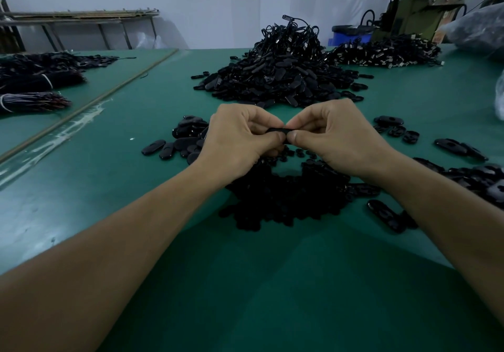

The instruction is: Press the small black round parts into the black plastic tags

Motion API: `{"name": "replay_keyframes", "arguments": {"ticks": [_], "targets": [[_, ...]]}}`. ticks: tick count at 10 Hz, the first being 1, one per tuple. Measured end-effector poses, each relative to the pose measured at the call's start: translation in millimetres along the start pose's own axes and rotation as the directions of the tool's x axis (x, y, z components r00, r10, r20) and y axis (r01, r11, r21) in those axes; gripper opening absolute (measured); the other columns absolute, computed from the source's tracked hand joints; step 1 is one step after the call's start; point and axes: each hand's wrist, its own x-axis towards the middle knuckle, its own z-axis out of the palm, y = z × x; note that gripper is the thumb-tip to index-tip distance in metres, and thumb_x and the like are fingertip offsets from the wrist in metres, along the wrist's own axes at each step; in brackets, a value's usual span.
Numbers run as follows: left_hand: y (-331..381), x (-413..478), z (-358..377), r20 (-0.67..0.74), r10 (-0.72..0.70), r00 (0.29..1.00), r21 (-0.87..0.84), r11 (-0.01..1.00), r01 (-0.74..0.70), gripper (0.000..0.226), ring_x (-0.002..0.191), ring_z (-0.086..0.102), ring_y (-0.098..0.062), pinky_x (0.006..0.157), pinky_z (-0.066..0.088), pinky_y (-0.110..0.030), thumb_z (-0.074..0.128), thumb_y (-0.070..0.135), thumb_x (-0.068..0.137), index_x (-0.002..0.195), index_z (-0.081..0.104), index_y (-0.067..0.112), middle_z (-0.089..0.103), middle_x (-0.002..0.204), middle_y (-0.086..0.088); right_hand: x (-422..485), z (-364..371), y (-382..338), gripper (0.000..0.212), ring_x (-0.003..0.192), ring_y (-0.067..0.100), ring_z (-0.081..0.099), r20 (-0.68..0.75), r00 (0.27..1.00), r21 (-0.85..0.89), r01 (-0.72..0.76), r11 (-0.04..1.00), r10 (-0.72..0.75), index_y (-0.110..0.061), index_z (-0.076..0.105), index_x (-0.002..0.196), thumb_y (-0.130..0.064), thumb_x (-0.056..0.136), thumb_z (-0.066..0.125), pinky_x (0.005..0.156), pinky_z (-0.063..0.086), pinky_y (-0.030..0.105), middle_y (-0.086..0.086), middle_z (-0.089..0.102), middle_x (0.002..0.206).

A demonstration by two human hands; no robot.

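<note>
Both my hands meet above the green table (163, 193) and pinch one black plastic tag (278, 132) between thumbs and forefingers. My left hand (240, 136) holds its left end, my right hand (332, 136) its right end. Most of the tag is hidden by my fingers; whether a round part sits in it I cannot tell. Below my hands lies a dark heap of small black round parts (286, 196). Oval black tags (180, 141) lie scattered left of my left hand, and more tags (392, 125) lie to the right.
A big pile of black tags (278, 78) rises behind my hands, topped with black cords. Another pile with metal ends (381, 51) lies at the back right. Bundled dark cords (32, 87) are at the left. Machinery (420, 10) stands beyond the table's far right.
</note>
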Motion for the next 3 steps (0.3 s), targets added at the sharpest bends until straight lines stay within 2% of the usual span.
{"name": "replay_keyframes", "arguments": {"ticks": [1, 2, 3], "targets": [[1, 0, -2, -0.009, 0.047, 0.999, 0.024, 0.999, -0.047, 0.015, 0.067, 0.076, -0.022, 0.067, 0.062, -0.031, 0.081, 0.004, 0.082, 0.079, 0.074, 0.017, 0.076, 0.07, -0.006, 0, 0, -2, 0.01, 0.073, 0.0, 0.068, -0.016, 0.999, -0.003, 0.029, 1.0, -0.029, -0.025, 0.074, 0.087, -0.015, 0.088, 0.073, 0.073, 0.055, 0.021, -0.008, 0.073, 0.077], [-3, 0, -3, -0.05, 0.104, 0.993, 0.037, 0.994, -0.103, 0.017, 0.066, 0.075, -0.02, 0.069, 0.063, -0.034, 0.08, 0.005, 0.082, 0.081, 0.072, 0.021, 0.076, 0.071, -0.003, -1, -1, -6, 0.015, 0.08, -0.004, 0.067, -0.016, 0.999, -0.043, 0.043, 0.998, -0.043, -0.024, 0.075, 0.101, -0.014, 0.093, 0.067, 0.075, 0.051, 0.012, -0.013, 0.072, 0.084], [-9, 2, -5, -0.166, 0.135, 0.977, 0.081, 0.989, -0.123, 0.018, 0.066, 0.074, -0.017, 0.068, 0.062, -0.033, 0.08, 0.01, 0.083, 0.083, 0.07, 0.025, 0.076, 0.073, 0.0, -7, -9, -20, 0.021, 0.086, -0.009, 0.062, -0.13, 0.983, -0.103, 0.115, 0.988, -0.128, -0.03, 0.07, 0.116, -0.025, 0.099, 0.06, 0.075, 0.049, 0.006, -0.018, 0.069, 0.1]]}}
